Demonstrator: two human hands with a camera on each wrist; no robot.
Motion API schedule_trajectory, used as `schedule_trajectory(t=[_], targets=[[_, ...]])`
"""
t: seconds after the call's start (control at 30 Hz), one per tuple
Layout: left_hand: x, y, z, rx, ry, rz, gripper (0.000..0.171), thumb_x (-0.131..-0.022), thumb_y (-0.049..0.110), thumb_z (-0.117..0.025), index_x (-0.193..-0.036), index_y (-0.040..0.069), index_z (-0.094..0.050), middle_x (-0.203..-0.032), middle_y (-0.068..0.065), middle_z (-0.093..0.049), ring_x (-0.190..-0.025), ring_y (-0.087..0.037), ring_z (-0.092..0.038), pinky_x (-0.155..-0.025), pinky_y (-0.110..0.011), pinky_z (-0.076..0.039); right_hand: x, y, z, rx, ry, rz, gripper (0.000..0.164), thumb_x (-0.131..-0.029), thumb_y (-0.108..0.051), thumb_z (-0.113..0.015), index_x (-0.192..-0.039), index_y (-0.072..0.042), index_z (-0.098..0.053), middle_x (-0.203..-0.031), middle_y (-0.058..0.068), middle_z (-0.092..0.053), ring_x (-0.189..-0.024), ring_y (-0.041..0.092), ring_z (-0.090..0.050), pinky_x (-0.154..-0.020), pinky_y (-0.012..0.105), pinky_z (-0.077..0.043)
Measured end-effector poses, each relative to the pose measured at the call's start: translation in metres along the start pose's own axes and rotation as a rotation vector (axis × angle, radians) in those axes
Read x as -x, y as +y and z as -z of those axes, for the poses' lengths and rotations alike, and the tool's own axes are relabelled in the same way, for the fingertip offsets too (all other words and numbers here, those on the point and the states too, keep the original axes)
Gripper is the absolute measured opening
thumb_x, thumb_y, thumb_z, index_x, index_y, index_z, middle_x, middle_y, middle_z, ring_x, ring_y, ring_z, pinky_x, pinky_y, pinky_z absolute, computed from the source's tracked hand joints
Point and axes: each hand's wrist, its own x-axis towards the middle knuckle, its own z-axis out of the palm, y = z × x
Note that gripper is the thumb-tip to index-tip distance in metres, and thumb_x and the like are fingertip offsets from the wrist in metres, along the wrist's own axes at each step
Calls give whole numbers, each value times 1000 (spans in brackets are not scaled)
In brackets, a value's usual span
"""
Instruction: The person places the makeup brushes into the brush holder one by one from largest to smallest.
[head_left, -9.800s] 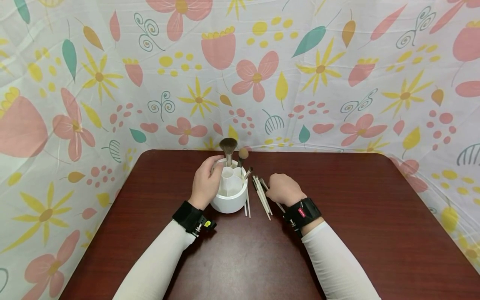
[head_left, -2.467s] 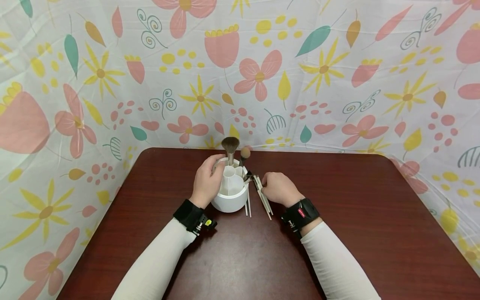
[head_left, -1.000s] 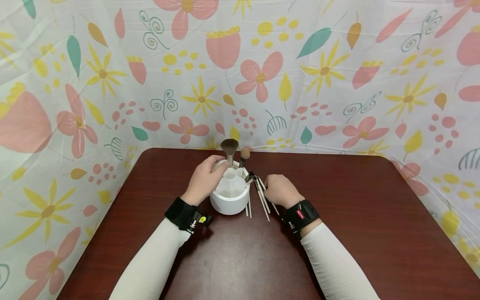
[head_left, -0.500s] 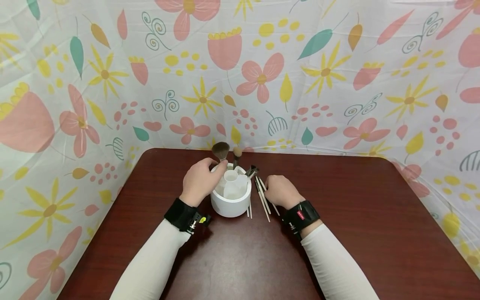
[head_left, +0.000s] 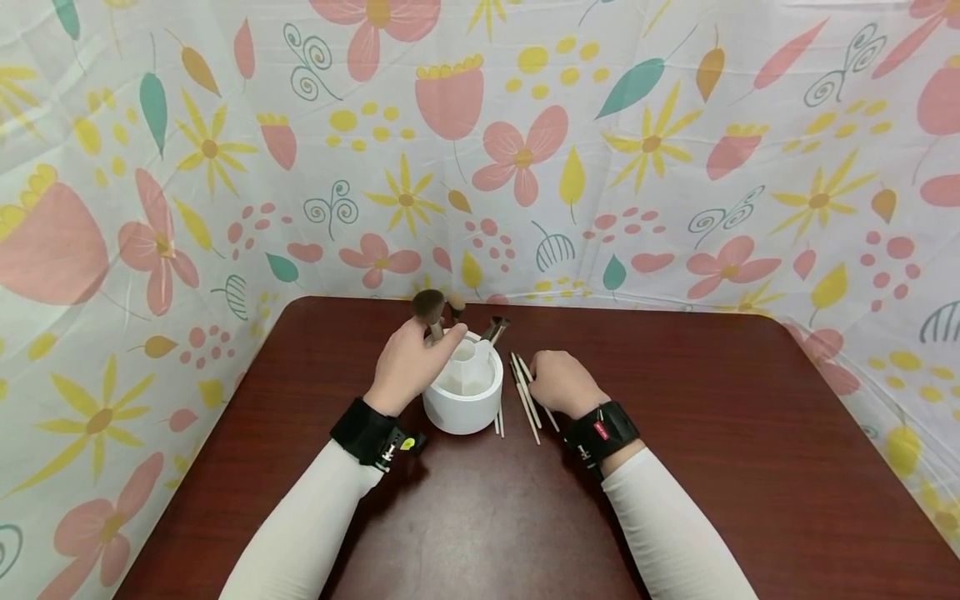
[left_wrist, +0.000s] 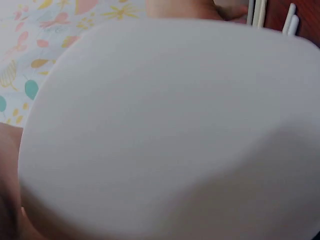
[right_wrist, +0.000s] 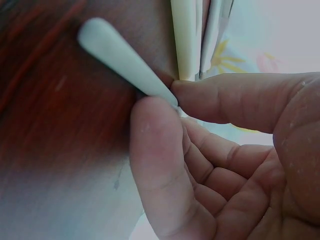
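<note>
Left hand (head_left: 408,364) grips the white holder (head_left: 462,412), some brushes (head_left: 428,307) already in; right hand (head_left: 566,385) pinches a pale-handled brush (right_wrist: 117,55); loose sticks (head_left: 527,398) left of that hand probably remain.

White floral backdrop (head_left: 562,158) behind a glossy, dark reddish-brown table (head_left: 720,417) with rounded corners.

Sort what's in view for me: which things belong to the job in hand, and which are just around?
Apparently in the job:
- holder, gripped by the left hand
- brushes in the holder
- brush pinched by the right hand
- loose brushes beside the holder

Just around:
- table
- floral cloth
- wrist straps
</note>
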Motion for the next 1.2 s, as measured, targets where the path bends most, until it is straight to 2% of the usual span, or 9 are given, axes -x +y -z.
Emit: schedule_trajectory(t=[0.13, 0.2, 0.43, 0.67, 0.83, 1.0, 1.2], targets=[[0, -3, -4, 103, 1, -7, 47, -91, 65, -56, -109, 21, -58, -114, 3, -61, -112, -14, -56, -88, -40, -44, 0, 0, -1, -1, 0, -1, 28, -70, -2, -53, -52, -17, -40, -54, -8, -26, -51, 12, -25, -46, 30, -25], [-1, -5, -7, 147, -8, -4, 45, -92, 62, -57, -111, 21, -61, -117, 3, -62, -116, -13, -53, -94, -39, -42, 0, 0, 0, 2, 0, -3, 28, -70, -2, -53, -51, -17, -40, -54, -8, -25, -51, 12, -24, -47, 30, -25], [-3, -10, -14, 201, -61, 23, 39, -93, 60, -57, -100, 21, -62, -108, 3, -64, -104, -13, -57, -88, -40, -43, -1, 2, -1, -2, 1, -7, 27, -71, -2, -54, -52, -18, -41, -55, -7, -28, -51, 12, -27, -46, 30, -26], [-1, -10, -15, 219, -46, 33, 34, -95, 55, -56, -99, 22, -62, -108, 4, -63, -102, -14, -56, -88, -41, -43, -2, 2, -2, -3, -11, -15, 29, -71, -3, -54, -52, -18, -39, -54, -8, -25, -50, 12, -23, -46, 29, -24], [2, -9, -14, 215, -35, 48, 31, -97, 53, -54, -98, 22, -61, -104, 4, -63, -92, -17, -55, -80, -42, -42, -3, 2, -3, 2, -6, -1, 29, -71, -3, -54, -52, -18, -40, -55, -8, -25, -51, 11, -24, -46, 29, -25], [2, -10, -15, 199, -28, 46, 31, -98, 53, -52, -102, 25, -62, -108, 6, -63, -95, -15, -56, -81, -41, -42, -2, 1, -3, -6, -1, -4, 28, -71, -3, -53, -52, -18, -40, -55, -8, -25, -51, 11, -24, -46, 29, -25], [2, -10, -15, 127, -1, 8, 30, -100, 51, -48, -97, 24, -60, -91, 2, -60, -80, -19, -52, -70, -43, -39, -1, 1, -2, -7, 0, -11, 27, -71, -3, -53, -52, -18, -41, -55, -8, -25, -51, 11, -26, -45, 29, -26]])
